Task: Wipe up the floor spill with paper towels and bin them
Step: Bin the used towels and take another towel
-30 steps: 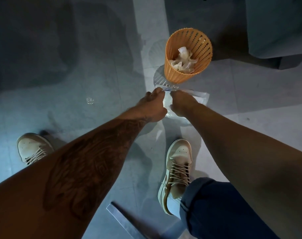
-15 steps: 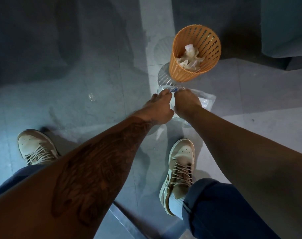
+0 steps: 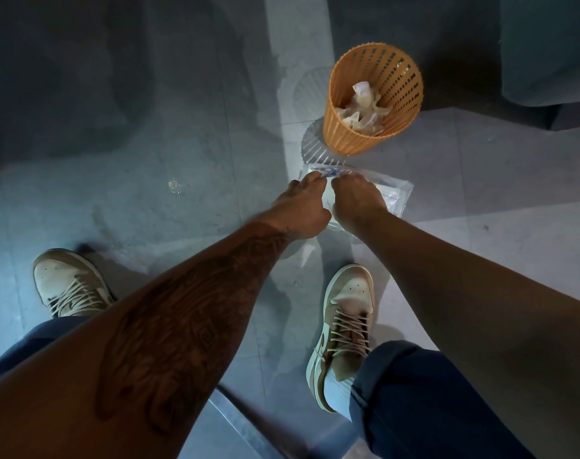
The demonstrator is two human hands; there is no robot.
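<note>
A clear plastic pack of paper towels (image 3: 392,197) lies on the grey floor just in front of an orange slotted bin (image 3: 341,127). Both hands reach down to the pack's top edge. My left hand (image 3: 301,207) pinches that edge at the left, and my right hand (image 3: 356,203) pinches it right beside, fingers closed on the plastic. Crumpled white paper towels (image 3: 363,106) sit inside the bin. A small wet patch (image 3: 175,186) glints on the floor to the left of the hands.
My two tan sneakers stand on the tiles, the left shoe (image 3: 68,286) and the right shoe (image 3: 346,323). A dark piece of furniture (image 3: 546,51) fills the top right corner. A pale strip (image 3: 242,422) lies on the floor near the bottom.
The view has shifted slightly, so bin and pack sit a little further right. Both hands stay pinched on the pack's top edge.
</note>
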